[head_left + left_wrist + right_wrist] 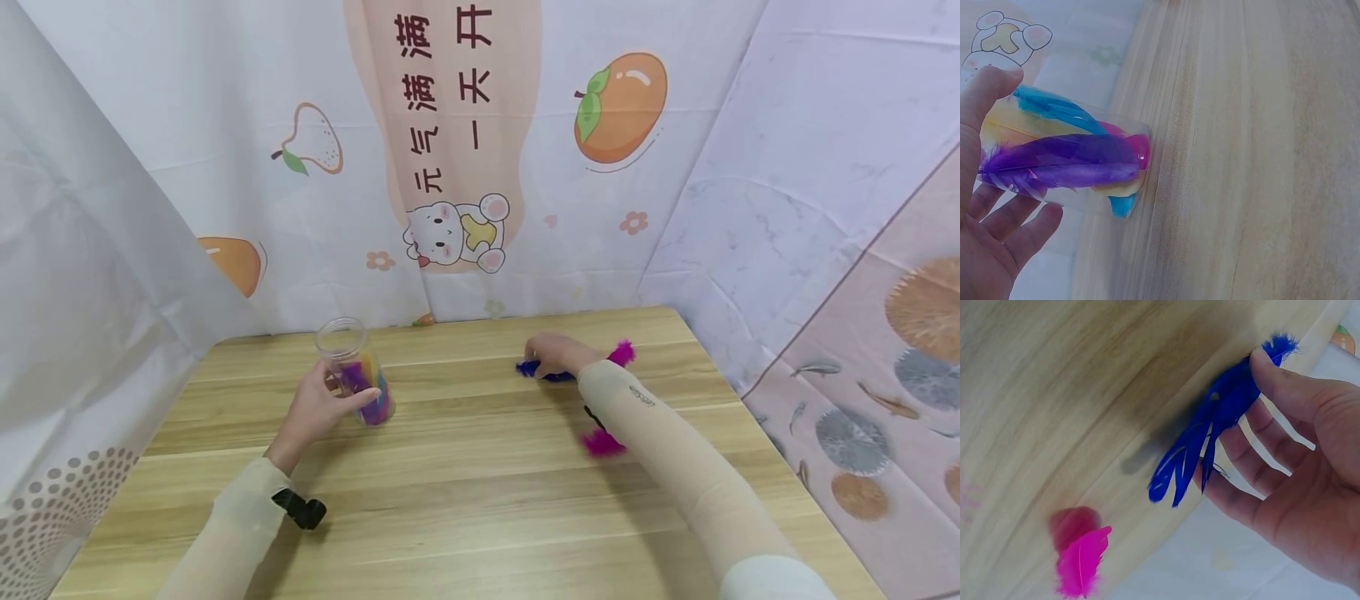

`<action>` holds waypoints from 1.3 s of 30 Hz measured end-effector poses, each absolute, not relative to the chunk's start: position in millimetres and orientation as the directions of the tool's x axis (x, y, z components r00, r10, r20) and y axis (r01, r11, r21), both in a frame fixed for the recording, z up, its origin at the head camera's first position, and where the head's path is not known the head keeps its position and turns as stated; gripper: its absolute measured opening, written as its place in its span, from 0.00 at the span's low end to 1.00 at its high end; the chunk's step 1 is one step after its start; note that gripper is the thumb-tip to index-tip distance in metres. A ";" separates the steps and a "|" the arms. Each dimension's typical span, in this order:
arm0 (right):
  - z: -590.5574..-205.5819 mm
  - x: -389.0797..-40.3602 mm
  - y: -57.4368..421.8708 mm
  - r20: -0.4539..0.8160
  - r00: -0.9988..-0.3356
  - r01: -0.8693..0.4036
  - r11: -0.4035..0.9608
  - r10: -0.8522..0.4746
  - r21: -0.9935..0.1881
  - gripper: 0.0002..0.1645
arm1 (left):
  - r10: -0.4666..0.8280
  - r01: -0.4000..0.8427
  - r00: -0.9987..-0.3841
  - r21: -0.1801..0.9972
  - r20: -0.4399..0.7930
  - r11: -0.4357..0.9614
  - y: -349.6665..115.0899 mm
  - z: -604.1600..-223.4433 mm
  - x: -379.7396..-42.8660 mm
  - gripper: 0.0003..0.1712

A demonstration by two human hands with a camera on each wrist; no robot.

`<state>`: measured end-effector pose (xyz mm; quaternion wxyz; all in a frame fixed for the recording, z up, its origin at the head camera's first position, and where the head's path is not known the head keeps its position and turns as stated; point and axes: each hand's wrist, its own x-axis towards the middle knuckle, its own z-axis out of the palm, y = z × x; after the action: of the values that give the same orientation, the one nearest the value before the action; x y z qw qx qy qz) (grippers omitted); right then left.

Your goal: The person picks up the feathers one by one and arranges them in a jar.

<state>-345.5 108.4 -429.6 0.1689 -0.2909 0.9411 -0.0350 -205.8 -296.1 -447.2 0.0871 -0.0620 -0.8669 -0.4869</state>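
Observation:
My left hand (322, 408) grips a clear plastic jar (342, 337) that stands on the wooden table at the left, its top open. Inside the jar lie purple (1072, 162), blue, yellow and pink feathers, plain in the left wrist view. At the right, my right hand (553, 353) pinches a blue feather (1216, 419) between thumb and fingers, close over the tabletop. Its split tip points away from the palm in the right wrist view. One pink feather (622, 353) lies just beyond my right wrist, and another pink feather (602, 443) is partly covered by the forearm.
The wooden table (465, 483) reaches back to a printed curtain (487, 292) with fruit and a cartoon bear. More cloth hangs along the left and right sides. A small black wrist camera (302, 507) is strapped to my left wrist.

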 end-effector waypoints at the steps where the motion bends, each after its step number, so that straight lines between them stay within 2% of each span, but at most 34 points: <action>1: -430.1 -345.4 108.3 -0.301 -0.768 -0.541 0.825 -0.565 -0.167 0.18 | 0.022 0.194 -0.977 0.833 0.214 0.518 -296.0 -447.3 -205.8 0.42; 12: -426.0 -338.7 109.0 -0.323 -0.745 -0.536 0.812 -0.584 -0.233 0.09 | 0.018 0.192 -0.977 0.838 0.213 0.511 -295.2 -447.0 -203.9 0.41; 22: -432.7 -338.6 110.2 -0.296 -0.738 -0.563 0.795 -0.606 -0.226 0.11 | 0.022 0.180 -0.980 0.837 0.197 0.517 -293.8 -446.2 -202.7 0.42; 39: -434.6 -341.0 106.2 -0.331 -0.727 -0.565 0.798 -0.601 -0.208 0.11 | 0.020 0.201 -0.974 0.816 0.227 0.542 -297.0 -448.3 -202.8 0.42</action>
<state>-341.0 106.2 -434.6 0.1939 -0.3141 0.9282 -0.0462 -202.8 -297.0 -448.3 0.0955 -0.0633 -0.8728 -0.4744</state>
